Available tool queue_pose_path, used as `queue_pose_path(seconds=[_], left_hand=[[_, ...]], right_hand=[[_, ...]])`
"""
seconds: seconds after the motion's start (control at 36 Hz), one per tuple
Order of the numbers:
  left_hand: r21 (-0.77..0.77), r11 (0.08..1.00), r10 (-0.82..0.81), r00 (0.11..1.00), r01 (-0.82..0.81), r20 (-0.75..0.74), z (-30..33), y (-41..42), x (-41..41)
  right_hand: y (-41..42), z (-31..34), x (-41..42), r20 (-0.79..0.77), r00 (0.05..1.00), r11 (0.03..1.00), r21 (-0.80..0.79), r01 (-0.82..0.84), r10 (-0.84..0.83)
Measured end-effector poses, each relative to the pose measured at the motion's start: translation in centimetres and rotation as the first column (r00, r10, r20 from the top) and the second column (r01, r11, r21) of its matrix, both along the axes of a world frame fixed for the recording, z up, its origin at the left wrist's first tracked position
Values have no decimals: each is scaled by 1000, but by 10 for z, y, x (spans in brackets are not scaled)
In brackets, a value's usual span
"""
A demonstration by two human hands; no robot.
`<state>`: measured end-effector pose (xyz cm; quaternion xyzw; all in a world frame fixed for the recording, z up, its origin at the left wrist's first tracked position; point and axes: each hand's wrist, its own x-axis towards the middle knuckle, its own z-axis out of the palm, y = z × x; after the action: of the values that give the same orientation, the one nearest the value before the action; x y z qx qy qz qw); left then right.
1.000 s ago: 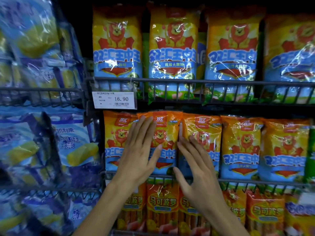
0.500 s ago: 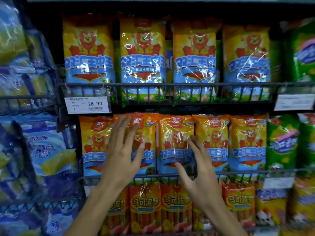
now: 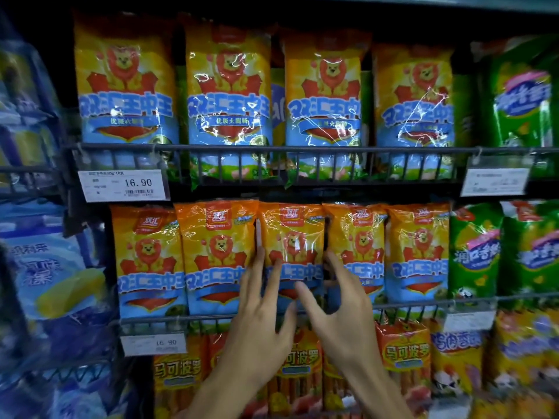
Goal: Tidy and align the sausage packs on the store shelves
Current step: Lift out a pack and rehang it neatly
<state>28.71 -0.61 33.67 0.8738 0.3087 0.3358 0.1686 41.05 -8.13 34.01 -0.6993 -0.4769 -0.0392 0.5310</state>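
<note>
Several orange-and-blue lion sausage packs stand upright in a row on the middle shelf. Both hands flank the third pack [image 3: 292, 234]. My left hand [image 3: 260, 316] lies with straight fingers against that pack's left edge, next to the second pack [image 3: 216, 255]. My right hand [image 3: 341, 309] curves round its right edge: the thumb is on the front and the fingertips are tucked into the dark gap beside the fourth pack [image 3: 358, 237]. The pack's lower part is hidden behind my hands.
A wire rail [image 3: 408, 305] fronts the middle shelf. Larger lion packs [image 3: 227, 86] fill the shelf above, with a 16.90 price tag [image 3: 124, 186] below them. Green packs [image 3: 475, 252] stand to the right, blue corn-sausage packs [image 3: 54, 276] to the left and orange packs [image 3: 405, 352] below.
The view has moved closer to the shelf. My left hand shifted right from the second pack to the third pack's left edge. My right hand went from flat to curved round that pack's right edge.
</note>
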Motion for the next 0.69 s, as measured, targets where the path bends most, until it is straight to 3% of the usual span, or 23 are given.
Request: queue_pose_path(seconds=[0.08, 0.22, 0.36, 0.44, 0.56, 0.69], left_hand=[[0, 999, -37, 995, 38, 98, 1, 3, 1], [69, 996, -61, 987, 51, 151, 1, 12, -3], [92, 990, -121, 986, 111, 113, -10, 10, 1], [236, 970, -88, 987, 54, 134, -23, 11, 3], [390, 915, -123, 992, 101, 32, -24, 8, 15], [460, 868, -158, 982, 189, -105, -9, 0, 52]], right_hand=[[2, -7, 3, -94, 995, 993, 114, -18, 29], [2, -17, 2, -84, 996, 987, 156, -28, 42], [-3, -23, 7, 30, 997, 992, 102, -70, 67], [-16, -28, 22, 101, 995, 993, 114, -37, 25], [-27, -31, 51, 231, 966, 985, 148, 86, -119], [-24, -28, 81, 365, 922, 990, 100, 101, -131]])
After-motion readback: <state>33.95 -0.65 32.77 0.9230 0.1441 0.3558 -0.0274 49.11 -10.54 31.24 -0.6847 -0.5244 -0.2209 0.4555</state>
